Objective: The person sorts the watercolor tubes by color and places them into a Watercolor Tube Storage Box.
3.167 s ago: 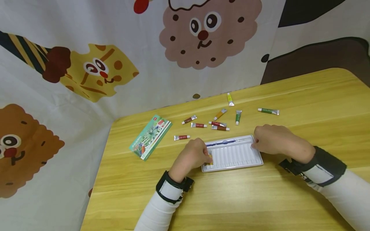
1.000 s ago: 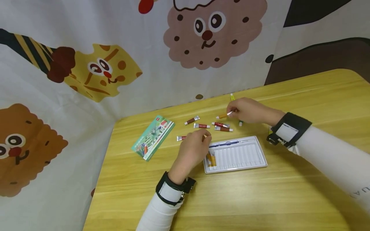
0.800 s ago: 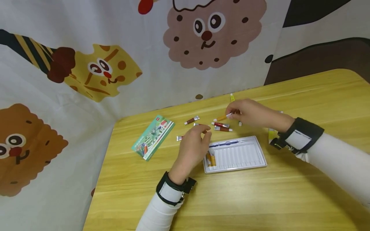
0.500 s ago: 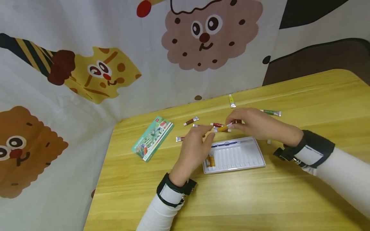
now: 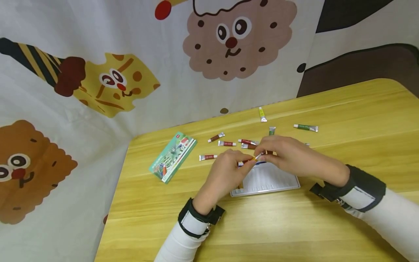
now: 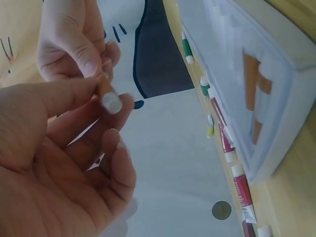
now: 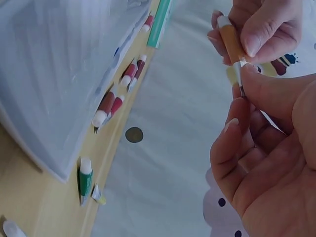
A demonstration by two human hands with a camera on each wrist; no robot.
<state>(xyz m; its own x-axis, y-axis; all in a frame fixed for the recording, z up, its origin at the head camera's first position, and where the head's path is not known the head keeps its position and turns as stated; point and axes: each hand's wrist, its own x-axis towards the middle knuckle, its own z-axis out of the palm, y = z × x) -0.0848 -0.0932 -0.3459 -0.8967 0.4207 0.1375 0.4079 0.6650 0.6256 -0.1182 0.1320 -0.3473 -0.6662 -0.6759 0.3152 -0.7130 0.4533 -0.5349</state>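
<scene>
Above the white plastic tray (image 5: 273,180), both hands meet on one orange-yellow paint tube (image 7: 230,42). My left hand (image 5: 226,169) pinches it between thumb and forefinger, near the white cap. The flat silver end is pinched by my right hand (image 5: 292,156). Two orange-toned tubes (image 6: 251,81) lie side by side in slots at the tray's left end, mostly hidden by the left hand in the head view. A blue paintbrush (image 5: 260,162) lies along the tray's far edge, partly covered by the hands.
Behind the tray several loose tubes lie scattered: a red tube (image 5: 227,143), a brown tube (image 5: 216,137), a yellow tube (image 5: 262,114) and a green tube (image 5: 306,127) among them. A green printed box (image 5: 173,157) lies to the left. A patterned cloth (image 5: 176,94) hangs behind the table.
My right hand took the orange-yellow tube from the back of the table and brought it towards me. The left hand left the tray's slots and now grips the tube too.
</scene>
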